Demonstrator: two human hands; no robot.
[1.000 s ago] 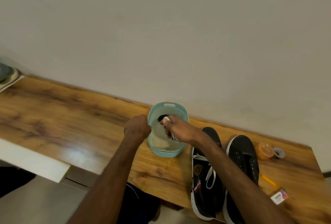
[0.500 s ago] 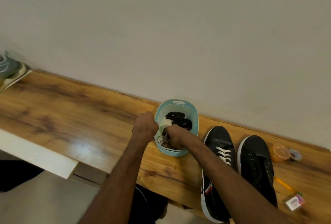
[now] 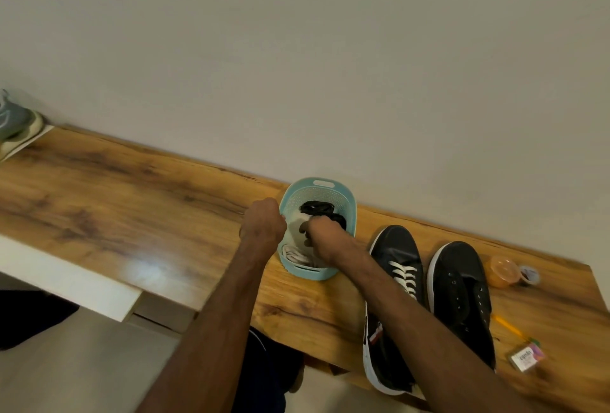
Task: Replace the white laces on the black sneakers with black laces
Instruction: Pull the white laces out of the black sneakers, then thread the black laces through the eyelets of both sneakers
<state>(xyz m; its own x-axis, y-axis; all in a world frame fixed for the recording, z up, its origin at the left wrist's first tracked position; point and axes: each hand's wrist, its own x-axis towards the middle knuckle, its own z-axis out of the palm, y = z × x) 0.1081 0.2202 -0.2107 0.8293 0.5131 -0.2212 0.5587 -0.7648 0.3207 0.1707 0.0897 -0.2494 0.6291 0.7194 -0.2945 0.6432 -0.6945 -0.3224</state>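
Black sneakers (image 3: 396, 244) on wooden desk (image 3: 132, 201) against plain wall (image 3: 297, 65), left hand (image 3: 262, 224) gripping blue basket (image 3: 310, 273), grip of right hand (image 3: 325, 234) unclear

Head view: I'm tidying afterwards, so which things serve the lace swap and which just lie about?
For the job: laced sneaker, unlaced sneaker, black laces, white lace, blue basket.
Lying about: orange tub, tape roll, pencil, small packet, grey shoe.

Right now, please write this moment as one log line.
left hand: holds basket rim | right hand: inside basket, by black laces | one sneaker unlaced
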